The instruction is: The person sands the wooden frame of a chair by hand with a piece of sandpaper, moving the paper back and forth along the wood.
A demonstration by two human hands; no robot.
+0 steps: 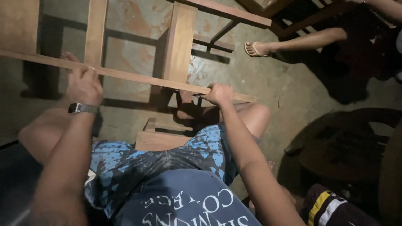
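Gripping: both hands hold one long wooden slat (138, 78) that runs across the view from the left edge down to the right.
Left hand (85, 86): clenched over the slat's upper edge near its left part, fingers curled over the far side; a dark wristwatch (82, 108) sits on the wrist.
Right hand (218, 93): closed in a fist around the slat near its right end.
Slat's place: it lies between the two hands, above the person's knees and across the upright boards of a wooden frame (180, 42).
Frame: its boards stand just behind the slat, touching it where they cross.
Lap: blue patterned shorts (159, 163), with a small wooden block (161, 138) between the knees.
Floor (272, 79): bare concrete, stained.
Nearby: another person's sandalled foot (256, 49) rests on the floor, well apart from the slat.
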